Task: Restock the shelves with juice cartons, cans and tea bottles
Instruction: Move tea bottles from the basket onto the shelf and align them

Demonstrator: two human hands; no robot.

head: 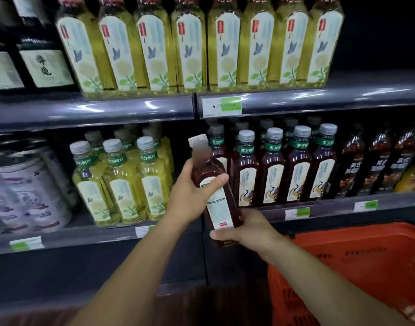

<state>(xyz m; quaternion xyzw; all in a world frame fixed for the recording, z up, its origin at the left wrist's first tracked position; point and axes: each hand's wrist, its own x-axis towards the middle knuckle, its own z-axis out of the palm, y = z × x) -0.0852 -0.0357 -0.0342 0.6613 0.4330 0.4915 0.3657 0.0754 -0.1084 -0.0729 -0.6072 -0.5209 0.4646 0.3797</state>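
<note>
I hold a dark red tea bottle (214, 194) with a grey cap and a white label, tilted with its top leaning left, just in front of the middle shelf (331, 209). My left hand (190, 196) grips its upper body, thumb across the label. My right hand (246, 229) grips its base from below. Right behind it stands a row of matching dark red tea bottles (295, 170). A gap shows on the shelf between that row and the yellow-green tea bottles (121, 182) to the left.
The upper shelf (131, 108) carries a full row of taller yellow-green bottles (190, 48). Dark coffee bottles (375, 161) stand at the far right of the middle shelf, patterned white packs (27, 196) at the far left. An orange basket (356, 262) sits at lower right.
</note>
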